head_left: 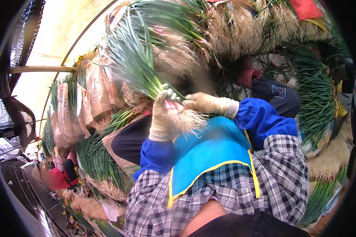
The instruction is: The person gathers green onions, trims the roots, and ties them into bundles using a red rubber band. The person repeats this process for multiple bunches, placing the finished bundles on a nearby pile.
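A bunch of long green onions (149,78) is in my left hand (163,115), which wears a pale glove and is closed around the stems. The leaves point up and left; the pinkish stem ends and stringy roots (188,120) hang over the blue apron (216,157) on my lap. My right hand (206,103), also gloved, is at the right side of the stems, its fingertips close together by a single green leaf. Whether it grips that leaf, I cannot tell. Beyond the hands lies a heap of rooted onions (178,50).
Large bundles of onions (314,94) stand at the right, with more (99,160) at the left beside woven sacks (96,86). Another person in red (61,177) sits at the lower left. A wooden pole (43,69) juts in at the upper left.
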The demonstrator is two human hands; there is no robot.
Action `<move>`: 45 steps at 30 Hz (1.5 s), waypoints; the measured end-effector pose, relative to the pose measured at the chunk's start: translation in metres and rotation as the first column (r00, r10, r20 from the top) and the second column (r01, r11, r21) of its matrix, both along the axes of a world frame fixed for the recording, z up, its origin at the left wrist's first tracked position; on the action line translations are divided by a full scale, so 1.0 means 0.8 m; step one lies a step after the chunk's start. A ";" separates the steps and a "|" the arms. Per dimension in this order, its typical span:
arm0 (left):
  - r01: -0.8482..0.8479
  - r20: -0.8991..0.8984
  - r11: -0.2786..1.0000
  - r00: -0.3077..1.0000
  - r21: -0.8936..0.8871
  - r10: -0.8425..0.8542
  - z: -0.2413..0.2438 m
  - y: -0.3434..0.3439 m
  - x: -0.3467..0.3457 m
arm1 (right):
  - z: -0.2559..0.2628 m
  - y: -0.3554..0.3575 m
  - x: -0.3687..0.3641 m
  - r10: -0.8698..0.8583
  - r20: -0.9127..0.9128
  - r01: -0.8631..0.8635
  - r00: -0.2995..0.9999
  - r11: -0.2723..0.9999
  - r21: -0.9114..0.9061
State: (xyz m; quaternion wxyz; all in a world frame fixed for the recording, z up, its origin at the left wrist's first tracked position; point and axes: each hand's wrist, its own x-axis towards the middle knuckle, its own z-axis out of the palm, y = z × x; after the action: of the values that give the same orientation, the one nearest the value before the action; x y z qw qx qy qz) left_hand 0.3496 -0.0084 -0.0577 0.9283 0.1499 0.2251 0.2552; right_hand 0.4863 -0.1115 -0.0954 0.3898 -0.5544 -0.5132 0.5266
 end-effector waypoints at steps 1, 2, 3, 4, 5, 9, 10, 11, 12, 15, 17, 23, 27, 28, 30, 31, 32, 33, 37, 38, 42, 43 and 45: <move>0.024 0.088 0.999 0.996 0.023 -0.026 0.005 0.007 -0.002 | -0.029 -0.019 0.008 0.165 0.303 -0.179 0.939 0.984 0.018; 0.039 0.176 0.998 0.983 0.051 -0.048 0.016 0.016 -0.008 | -0.056 -0.041 0.021 0.299 0.579 -0.356 0.758 0.934 -0.016; 0.019 0.244 0.995 0.969 0.095 -0.042 0.036 0.021 -0.009 | -0.076 -0.069 0.042 0.507 0.575 -0.376 0.642 0.862 -0.340; 0.022 0.307 0.978 0.948 0.210 -0.087 0.044 0.035 -0.014 | -0.086 -0.085 0.058 0.697 0.495 -0.341 0.519 0.700 -0.627; -0.026 0.163 0.960 0.986 0.280 -0.021 0.068 0.037 -0.013 | -0.073 -0.079 0.073 0.674 0.510 -0.289 0.535 0.713 -0.639; -0.014 0.218 0.946 0.974 0.325 -0.060 0.069 0.063 0.001 | -0.015 0.023 0.168 -0.159 0.863 0.313 0.479 0.950 0.001; -0.001 0.223 0.953 0.972 0.303 -0.070 0.065 0.064 0.017 | -0.017 0.059 0.196 -0.440 0.873 0.413 0.210 0.849 0.328; 0.047 0.183 0.952 0.977 0.303 -0.107 0.063 0.069 0.036 | -0.016 0.082 0.221 -0.538 0.835 0.428 0.115 0.785 0.447; 0.103 0.063 0.932 0.989 0.349 -0.133 0.063 0.067 0.059 | -0.044 0.096 0.246 -0.523 0.847 0.472 0.098 0.773 0.423; 0.131 -0.102 0.929 0.990 0.348 -0.101 0.050 0.054 0.081 | -0.039 0.115 0.252 -0.309 0.856 0.424 0.416 0.898 0.118; 0.158 -0.170 0.953 0.978 0.258 -0.116 0.033 0.047 0.086 | 0.007 0.103 0.211 -0.336 0.847 0.390 0.411 0.905 0.170; 0.399 -0.563 0.835 0.816 0.380 -0.134 -0.001 0.021 0.107 | 0.029 0.015 0.093 -0.185 0.766 0.082 0.615 0.982 0.172; 0.178 -0.481 0.902 0.876 0.392 0.036 -0.029 0.001 0.098 | 0.023 0.035 0.120 -0.389 -0.108 0.372 0.915 0.916 -0.148; 0.230 -0.513 0.899 0.858 0.373 -0.007 -0.036 0.002 0.092 | 0.012 0.059 0.109 -0.457 -0.208 0.443 0.865 0.890 -0.110; 0.342 -0.577 0.879 0.811 0.333 -0.097 -0.057 0.009 0.082 | 0.018 0.100 0.090 -0.548 -0.303 0.443 0.780 0.825 -0.351; 0.325 -0.592 0.887 0.802 0.329 -0.074 -0.042 0.001 0.082 | -0.010 0.117 0.076 -0.639 -0.310 0.604 0.704 0.768 -0.210; 0.315 -0.599 0.879 0.799 0.358 -0.043 -0.034 0.000 0.077 | -0.015 0.127 0.058 -0.709 -0.327 0.733 0.625 0.677 -0.066; 0.308 -0.606 0.870 0.796 0.386 -0.013 -0.027 0.001 0.072 | -0.019 0.128 0.052 -0.726 -0.395 0.772 0.563 0.633 -0.064; 0.174 -0.398 0.932 0.917 0.319 -0.034 -0.028 0.003 0.058 | -0.010 0.107 0.048 -0.600 -0.792 0.539 0.114 0.707 -0.458; 0.133 -0.302 0.948 0.952 0.287 -0.042 -0.016 -0.005 0.058 | -0.008 0.102 0.051 -0.541 -0.832 0.535 0.122 0.742 -0.404; 0.064 0.124 0.906 0.984 0.418 -0.127 0.003 0.030 0.016 | -0.004 0.009 0.133 -0.257 -0.470 0.202 0.845 0.965 -0.165; 0.049 0.190 0.917 0.973 0.396 -0.135 0.001 0.038 0.014 | -0.003 -0.010 0.140 -0.055 0.009 0.056 0.998 0.965 -0.255; 0.048 0.204 0.930 0.970 0.365 -0.130 0.006 0.045 0.013 | 0.000 -0.006 0.137 0.376 0.847 0.082 0.376 0.897 -0.435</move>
State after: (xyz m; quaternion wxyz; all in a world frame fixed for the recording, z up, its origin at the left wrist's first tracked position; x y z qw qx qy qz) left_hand 0.3599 0.0275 -0.0531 0.9155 0.2966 0.0616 0.2646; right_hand 0.5959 -0.1164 -0.0955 -0.1333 -0.7692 -0.5684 0.2598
